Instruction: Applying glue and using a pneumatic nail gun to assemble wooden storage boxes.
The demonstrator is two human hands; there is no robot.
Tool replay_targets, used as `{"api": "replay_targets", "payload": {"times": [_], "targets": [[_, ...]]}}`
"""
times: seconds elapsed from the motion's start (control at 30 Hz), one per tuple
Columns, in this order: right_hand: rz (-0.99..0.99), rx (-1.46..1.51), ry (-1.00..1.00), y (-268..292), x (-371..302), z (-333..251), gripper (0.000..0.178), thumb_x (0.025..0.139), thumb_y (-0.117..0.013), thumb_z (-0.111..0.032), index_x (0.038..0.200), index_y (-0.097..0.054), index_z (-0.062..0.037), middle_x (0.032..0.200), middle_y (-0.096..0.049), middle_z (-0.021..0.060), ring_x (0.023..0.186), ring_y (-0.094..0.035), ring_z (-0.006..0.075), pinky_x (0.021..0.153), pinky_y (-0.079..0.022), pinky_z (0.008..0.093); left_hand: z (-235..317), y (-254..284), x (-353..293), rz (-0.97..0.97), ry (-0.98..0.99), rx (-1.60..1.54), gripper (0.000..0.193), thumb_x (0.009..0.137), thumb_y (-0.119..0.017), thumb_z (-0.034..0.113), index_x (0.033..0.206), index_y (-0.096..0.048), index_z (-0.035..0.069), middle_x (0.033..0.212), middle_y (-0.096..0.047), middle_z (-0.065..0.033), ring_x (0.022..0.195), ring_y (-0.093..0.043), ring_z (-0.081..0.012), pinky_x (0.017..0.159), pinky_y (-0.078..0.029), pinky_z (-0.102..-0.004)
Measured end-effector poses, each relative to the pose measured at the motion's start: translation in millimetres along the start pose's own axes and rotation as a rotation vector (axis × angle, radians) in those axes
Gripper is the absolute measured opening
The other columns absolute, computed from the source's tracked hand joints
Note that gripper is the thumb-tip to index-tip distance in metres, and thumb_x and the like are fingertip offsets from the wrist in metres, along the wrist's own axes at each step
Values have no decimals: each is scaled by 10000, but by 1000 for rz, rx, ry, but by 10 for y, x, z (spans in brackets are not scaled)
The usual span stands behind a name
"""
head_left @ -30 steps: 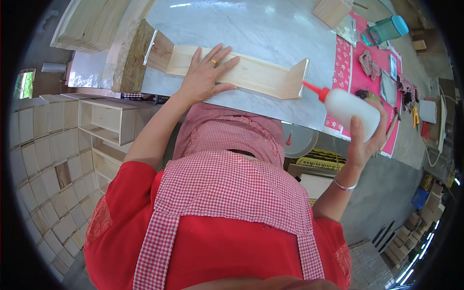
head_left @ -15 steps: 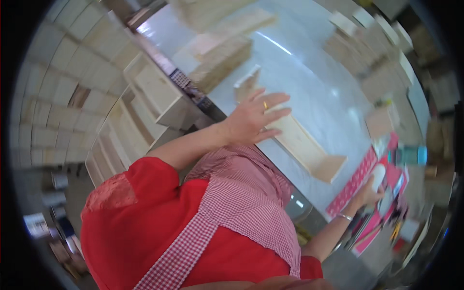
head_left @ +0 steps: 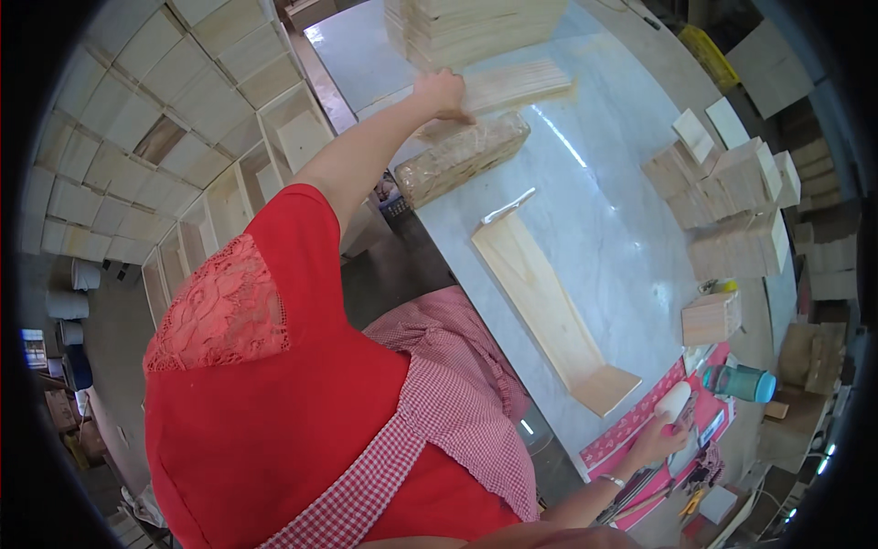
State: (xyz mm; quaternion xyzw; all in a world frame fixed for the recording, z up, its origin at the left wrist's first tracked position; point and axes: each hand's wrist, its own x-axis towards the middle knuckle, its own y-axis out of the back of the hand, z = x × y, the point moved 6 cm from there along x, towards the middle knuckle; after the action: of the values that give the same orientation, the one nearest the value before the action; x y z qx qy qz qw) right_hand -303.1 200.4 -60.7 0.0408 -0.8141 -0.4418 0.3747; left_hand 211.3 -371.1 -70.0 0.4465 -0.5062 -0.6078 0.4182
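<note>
At the far left of the table my left hand (head_left: 443, 95) reaches over a low stack of long pale wooden boards (head_left: 521, 84), its fingers curled down over the near end of a board. Close by it lies a bulky block wrapped in shiny tape (head_left: 465, 159). My right hand (head_left: 660, 441), at the lower right, is closed round a white bottle (head_left: 673, 401) with a rounded end; its other end is hidden by the fingers. Between my hands a long wooden board with a short upright piece at each end (head_left: 540, 297) rests on the pale table (head_left: 594, 247).
Stacks of small wooden pieces (head_left: 732, 178) stand along the table's right side. A teal bottle (head_left: 743, 382) lies beside a pink patterned cloth (head_left: 631, 425) with tools. Wooden drawers (head_left: 297, 128) rise at the left, and a large wood pile (head_left: 476, 32) sits at the back.
My left hand has moved from above the board with end pieces, away to the boards at the far left. My right hand still holds the white bottle. The whole view has shifted.
</note>
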Motion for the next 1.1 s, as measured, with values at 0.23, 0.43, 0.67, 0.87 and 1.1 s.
{"api": "replay_targets", "payload": {"times": [0.23,0.43,0.67,0.87,1.1], "targets": [[-23,37,-25,287,-257,135,417,878,-727,-292,1132,-593,9,1152,-532,194,993,-578,302,839,-497,398,-40,255,-36,305,-46,-78,812,687,-775,618,1293,-591,110,1289,-563,-202,1201,-567,-349,957,-478,-492],[-77,8,-52,214,-322,-142,388,900,-710,-237,1166,-588,18,1159,-562,180,1005,-603,273,814,-507,370,-39,290,-237,280,-164,105,741,724,-746,607,1296,-598,159,1229,-604,-197,1132,-613,-350,899,-517,-478],[94,146,186,681,-132,-666,295,939,-654,-154,1176,-595,11,1096,-622,142,979,-627,240,830,-505,334,-126,641,-372,-237,-254,-912,721,876,-631,547,1386,-514,50,1313,-588,-205,1065,-653,-355,882,-547,-454],[-171,601,198,694,146,-1699,236,968,-590,-74,1180,-607,29,1148,-629,128,1023,-603,208,926,-473,338,790,1178,-1194,-892,-540,-1233,769,941,-534,556,1395,-441,-58,1276,-598,-237,1041,-672,-314,850,-578,-409],[-201,967,167,617,501,-2300,348,1049,-469,-182,1292,-557,50,1197,-644,120,1087,-627,190,909,-495,309,1690,1103,-1614,-1427,-687,-1097,757,972,-475,534,1414,-393,-74,1246,-572,-331,1053,-665,-363,858,-579,-442]]}}
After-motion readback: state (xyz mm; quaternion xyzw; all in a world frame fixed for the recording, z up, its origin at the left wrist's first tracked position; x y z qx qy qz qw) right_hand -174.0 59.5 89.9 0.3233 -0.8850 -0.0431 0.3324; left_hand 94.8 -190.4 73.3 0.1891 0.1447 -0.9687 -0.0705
